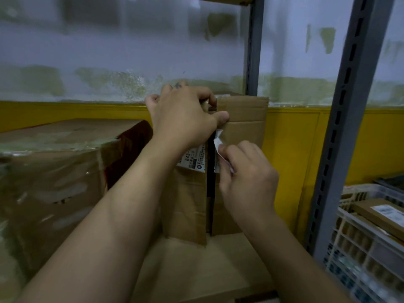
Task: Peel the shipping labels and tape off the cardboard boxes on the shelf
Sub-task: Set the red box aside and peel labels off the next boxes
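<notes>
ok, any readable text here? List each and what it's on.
"843-": white shipping label on the upright brown cardboard box; its other print is too small.
Peeled white label strip pinched by the right hand: nothing legible.
White label on the flat brown box in the white plastic crate: blurred.

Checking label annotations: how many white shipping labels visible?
3. Printed label on the left flap, below the left hand; peeling strip on the right flap, pinched by the right hand; third label on a flat box in the crate at right. Arms may hide more.
</notes>
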Tool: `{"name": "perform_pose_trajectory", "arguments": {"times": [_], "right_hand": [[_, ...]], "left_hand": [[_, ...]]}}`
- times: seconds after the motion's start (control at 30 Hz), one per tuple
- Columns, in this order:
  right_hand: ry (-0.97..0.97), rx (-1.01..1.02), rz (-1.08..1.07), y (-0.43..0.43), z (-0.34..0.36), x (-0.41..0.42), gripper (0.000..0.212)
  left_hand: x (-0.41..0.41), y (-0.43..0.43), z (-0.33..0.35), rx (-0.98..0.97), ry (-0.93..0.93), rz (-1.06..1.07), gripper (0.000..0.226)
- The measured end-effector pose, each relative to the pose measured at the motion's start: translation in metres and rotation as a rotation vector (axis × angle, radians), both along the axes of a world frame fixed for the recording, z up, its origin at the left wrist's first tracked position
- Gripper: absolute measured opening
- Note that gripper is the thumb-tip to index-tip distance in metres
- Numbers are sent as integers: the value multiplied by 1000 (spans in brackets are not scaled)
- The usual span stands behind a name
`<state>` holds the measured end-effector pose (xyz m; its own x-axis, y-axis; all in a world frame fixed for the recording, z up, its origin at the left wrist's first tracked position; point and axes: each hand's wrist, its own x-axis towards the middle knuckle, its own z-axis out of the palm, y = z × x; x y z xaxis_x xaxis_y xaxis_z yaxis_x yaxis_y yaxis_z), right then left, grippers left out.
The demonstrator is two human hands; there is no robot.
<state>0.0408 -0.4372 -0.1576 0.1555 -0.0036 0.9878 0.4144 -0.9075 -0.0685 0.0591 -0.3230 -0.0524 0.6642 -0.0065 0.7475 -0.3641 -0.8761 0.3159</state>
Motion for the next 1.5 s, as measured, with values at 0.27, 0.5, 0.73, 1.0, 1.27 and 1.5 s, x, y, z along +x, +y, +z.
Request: {"name": "perform_pose_trajectory", "arguments": {"times": [0.27, 0.5, 0.73, 1.0, 1.27, 1.5], "right_hand": [[11, 12, 12, 2, -10, -2, 6], [-8, 44, 62, 7, -17, -1, 7], [-10, 70, 92, 10, -25, -4, 7], [-29, 67, 135, 6, -34, -6, 10], [-33, 15, 85, -4, -51, -19, 17], [-14, -32, 53, -17, -60, -26, 22]], "left_hand": [[0, 0, -2, -18, -23, -5, 26], [1, 0, -2, -21, -34, -7, 28], [2, 1, -3, -22, -41, 1, 28], [2, 0, -1, -25, -27, 13, 28], [2, 3, -1, -30, -9, 0, 32], [2, 3, -2, -27, -18, -19, 28]]}}
